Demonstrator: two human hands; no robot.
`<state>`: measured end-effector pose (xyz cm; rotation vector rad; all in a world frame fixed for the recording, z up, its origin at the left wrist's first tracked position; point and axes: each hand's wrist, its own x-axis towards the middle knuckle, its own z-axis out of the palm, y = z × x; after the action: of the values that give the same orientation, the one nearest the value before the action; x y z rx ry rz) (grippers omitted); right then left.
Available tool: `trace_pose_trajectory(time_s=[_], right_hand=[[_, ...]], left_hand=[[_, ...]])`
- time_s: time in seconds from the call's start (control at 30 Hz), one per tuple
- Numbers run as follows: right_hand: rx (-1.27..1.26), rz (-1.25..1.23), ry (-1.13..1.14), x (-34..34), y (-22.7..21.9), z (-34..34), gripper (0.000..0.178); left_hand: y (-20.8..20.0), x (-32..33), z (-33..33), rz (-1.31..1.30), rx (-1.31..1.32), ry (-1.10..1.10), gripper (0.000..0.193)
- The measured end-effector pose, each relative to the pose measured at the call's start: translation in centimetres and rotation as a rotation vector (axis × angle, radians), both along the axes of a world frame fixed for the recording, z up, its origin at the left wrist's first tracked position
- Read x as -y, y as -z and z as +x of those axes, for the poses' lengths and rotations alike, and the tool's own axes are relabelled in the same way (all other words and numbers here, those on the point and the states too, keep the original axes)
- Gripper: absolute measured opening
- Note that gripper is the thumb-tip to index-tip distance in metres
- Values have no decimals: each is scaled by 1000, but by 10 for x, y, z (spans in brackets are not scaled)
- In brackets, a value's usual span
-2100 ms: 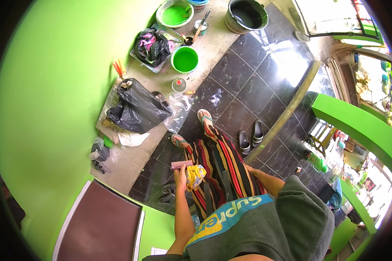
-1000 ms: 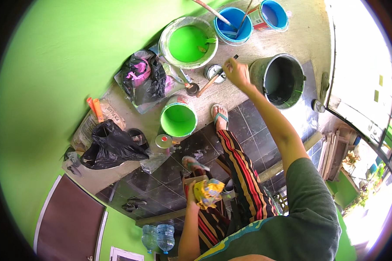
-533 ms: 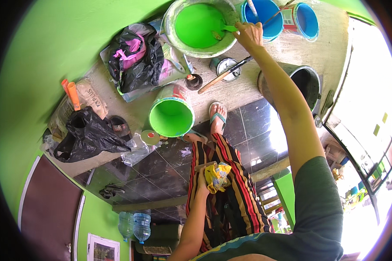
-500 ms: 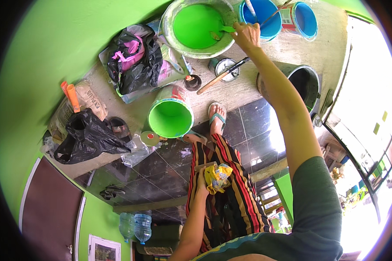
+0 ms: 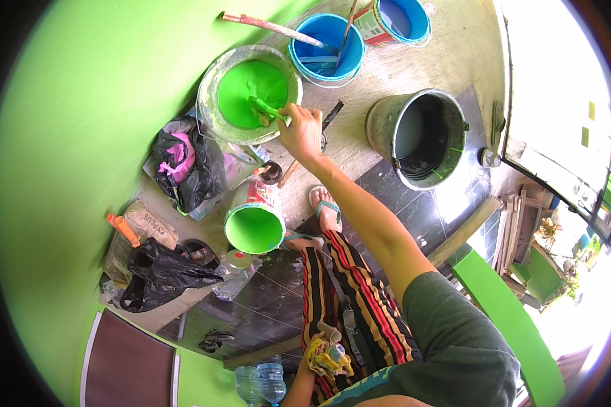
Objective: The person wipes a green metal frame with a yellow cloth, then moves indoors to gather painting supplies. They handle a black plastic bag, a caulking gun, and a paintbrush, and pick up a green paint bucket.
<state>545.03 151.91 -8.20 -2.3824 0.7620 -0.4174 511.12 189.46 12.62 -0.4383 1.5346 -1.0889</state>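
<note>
Right hand (image 5: 302, 130) grips a paint-coated green brush (image 5: 266, 108) dipped into the big grey bucket (image 5: 210, 102) of bright green paint on the floor, while the left hand (image 5: 322, 353) clutches a crumpled yellow rag (image 5: 329, 357) by the striped trousers.

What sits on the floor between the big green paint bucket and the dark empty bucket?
In the head view, the right hand holding a green-coated brush over the green paint bucket, then bare concrete up to the dark bucket.

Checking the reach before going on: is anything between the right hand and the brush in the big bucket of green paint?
Nothing visible. The right hand already grips the brush by its handle, with its head over the green paint in the big bucket. The left hand holds a rag down by the legs.
</note>
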Motion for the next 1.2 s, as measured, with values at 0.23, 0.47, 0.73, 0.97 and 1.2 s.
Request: trace_pose_trajectory(time_s=[0.23,0.47,0.73,0.97,1.2], right_hand=[[125,810,564,18,15,-43,17],[263,1167,712,37,29,-83,25],[237,1188,689,48,33,-91,27],[70,720,406,54,28,-45,26],[-207,-304,-22,19,14,29,28]], left_hand=[[27,7,20,-237,-93,-73,50],[10,43,46,-33,28,99,46],[23,33,25,-37,-86,168,52],[8,55,57,-142,-5,114,51],[6,67,52,-155,34,38,49]])
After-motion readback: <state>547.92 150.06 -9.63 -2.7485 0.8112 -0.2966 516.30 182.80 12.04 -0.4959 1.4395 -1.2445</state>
